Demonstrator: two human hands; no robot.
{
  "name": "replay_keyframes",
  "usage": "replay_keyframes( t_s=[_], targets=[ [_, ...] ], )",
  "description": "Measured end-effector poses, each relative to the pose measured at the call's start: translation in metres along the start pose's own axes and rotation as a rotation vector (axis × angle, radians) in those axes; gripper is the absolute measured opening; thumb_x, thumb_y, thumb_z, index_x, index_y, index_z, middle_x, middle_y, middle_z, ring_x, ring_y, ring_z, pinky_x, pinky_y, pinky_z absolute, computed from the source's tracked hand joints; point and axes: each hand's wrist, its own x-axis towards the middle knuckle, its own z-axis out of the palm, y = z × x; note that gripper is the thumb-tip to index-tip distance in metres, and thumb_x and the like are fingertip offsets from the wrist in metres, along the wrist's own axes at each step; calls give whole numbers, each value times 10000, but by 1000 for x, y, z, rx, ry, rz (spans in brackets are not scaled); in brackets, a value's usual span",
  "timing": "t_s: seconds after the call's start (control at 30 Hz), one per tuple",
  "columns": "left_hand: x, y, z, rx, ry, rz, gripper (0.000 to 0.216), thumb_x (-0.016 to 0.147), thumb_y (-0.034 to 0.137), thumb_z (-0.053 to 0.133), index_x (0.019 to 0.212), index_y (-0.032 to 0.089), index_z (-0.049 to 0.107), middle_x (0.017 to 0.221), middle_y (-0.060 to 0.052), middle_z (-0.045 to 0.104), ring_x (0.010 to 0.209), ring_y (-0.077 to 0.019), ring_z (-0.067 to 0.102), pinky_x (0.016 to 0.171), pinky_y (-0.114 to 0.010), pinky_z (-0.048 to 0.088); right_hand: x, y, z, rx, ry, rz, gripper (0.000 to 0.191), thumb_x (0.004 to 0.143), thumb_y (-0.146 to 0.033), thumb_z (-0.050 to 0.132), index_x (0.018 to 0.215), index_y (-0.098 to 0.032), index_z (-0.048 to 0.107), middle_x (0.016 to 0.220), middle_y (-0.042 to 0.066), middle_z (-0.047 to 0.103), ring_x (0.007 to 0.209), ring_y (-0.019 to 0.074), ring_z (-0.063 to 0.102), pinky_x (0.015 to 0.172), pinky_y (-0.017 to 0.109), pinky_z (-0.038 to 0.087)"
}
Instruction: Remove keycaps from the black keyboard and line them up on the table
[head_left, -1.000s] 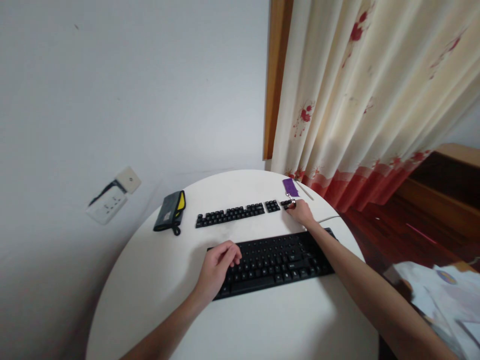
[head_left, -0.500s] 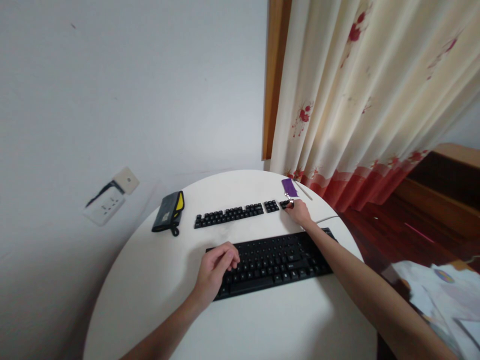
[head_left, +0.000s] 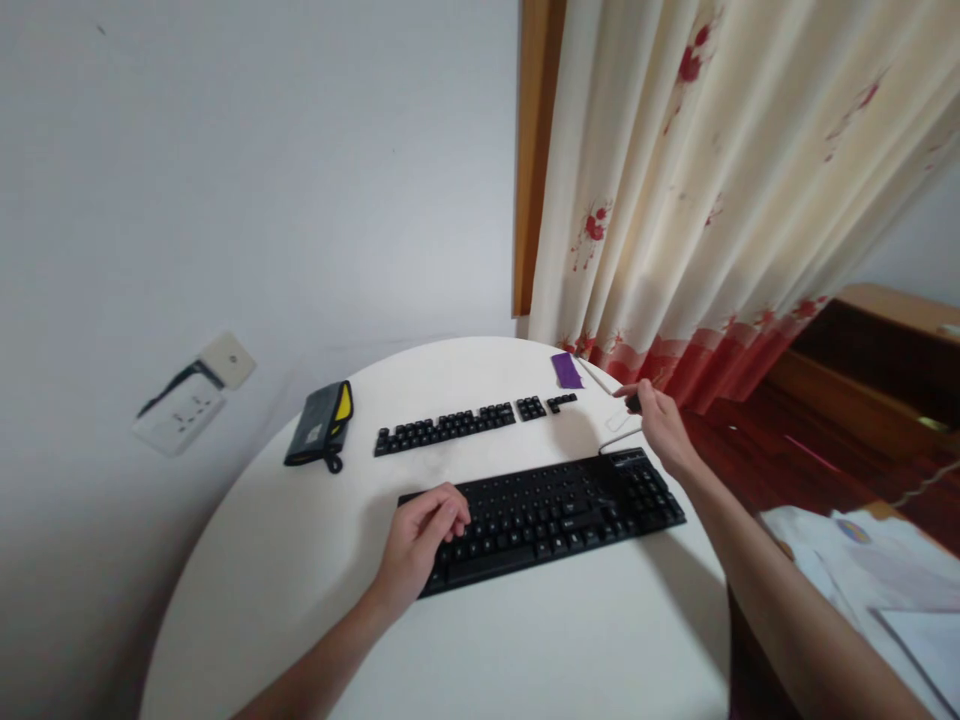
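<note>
A black keyboard (head_left: 555,510) lies on the round white table (head_left: 480,640). My left hand (head_left: 420,540) rests on its left end, fingers curled against the keys. Behind the keyboard a row of loose black keycaps (head_left: 446,428) stretches across the table, with two smaller groups (head_left: 531,407) to its right. My right hand (head_left: 658,420) hovers above the table's right edge, past the keyboard's far right corner, fingers pinched round a small dark thing that I cannot make out.
A grey and yellow pouch (head_left: 319,428) lies at the back left. A purple card (head_left: 566,370) and a thin white stick (head_left: 596,378) lie at the back right by the curtain (head_left: 712,200). A wall socket (head_left: 176,415) sits on the left. Papers (head_left: 870,570) lie lower right.
My right hand has left the right end of the keycap row and moved right and up, pinching something small and dark. The left hand has stayed on the keyboard. The view shifted slightly.
</note>
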Motion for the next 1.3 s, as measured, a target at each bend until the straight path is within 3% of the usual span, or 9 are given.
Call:
replay_keyframes(
  t_s=[0.13, 0.3, 0.67, 0.83, 0.93, 1.07, 1.2, 1.3],
  targets=[
    [0, 0, 1, 8, 6, -17, 317, 954, 334, 503, 724, 146, 616, 703, -19, 560, 616, -122, 506, 553, -231, 396, -37, 12, -29, -158, -48, 37, 539, 937, -551, 385, 865, -140, 726, 684, 43, 637, 661, 192, 574, 655, 287, 419],
    [-1, -1, 3, 20, -1, -26, 322, 948, 347, 507, 721, 146, 615, 695, -19, 560, 614, -124, 506, 552, -230, 399, -66, 30, -40, -227, -34, 81, 487, 912, -531, 428, 817, -129, 687, 636, 45, 622, 584, 178, 544, 577, 276, 385],
    [0, 6, 6, 61, 16, -44, 336, 938, 374, 508, 714, 149, 616, 659, -11, 550, 597, -124, 493, 549, -229, 397, -77, 22, -29, -435, -229, 41, 385, 934, -414, 400, 828, -160, 668, 675, 87, 675, 632, 217, 629, 627, 286, 418],
    [0, 6, 6, 75, 17, -53, 339, 935, 379, 507, 712, 148, 616, 647, -11, 550, 590, -126, 488, 550, -232, 395, -81, 20, -26, -633, -187, 69, 393, 934, -441, 400, 826, -170, 663, 749, 145, 706, 672, 254, 661, 627, 307, 414],
    [-1, 5, 6, 72, 16, -58, 337, 933, 382, 509, 716, 148, 618, 653, -12, 553, 594, -126, 490, 547, -231, 394, -76, 25, -29, -434, -190, 94, 387, 926, -451, 402, 769, -179, 627, 630, 85, 662, 557, 202, 607, 574, 284, 411],
    [-1, 3, 6, 42, 5, -74, 342, 938, 384, 505, 720, 147, 618, 658, -13, 557, 600, -127, 494, 549, -230, 398, -71, 39, -32, -52, -137, 263, 395, 896, -508, 426, 741, -179, 580, 505, 12, 585, 391, 135, 466, 438, 251, 344],
    [0, 5, 6, 22, 1, -90, 346, 936, 391, 513, 721, 142, 620, 656, -15, 561, 598, -126, 497, 550, -232, 402, -71, 44, -34, 77, -82, 320, 400, 871, -539, 492, 745, -168, 573, 510, 12, 589, 387, 114, 441, 412, 236, 314],
    [0, 7, 8, 7, -24, -103, 342, 939, 391, 516, 744, 135, 630, 670, -24, 587, 607, -129, 522, 571, -240, 427, -71, 25, -32, 133, -66, 273, 413, 888, -545, 495, 760, -162, 579, 534, 14, 588, 408, 108, 446, 419, 229, 328]
  ],
)
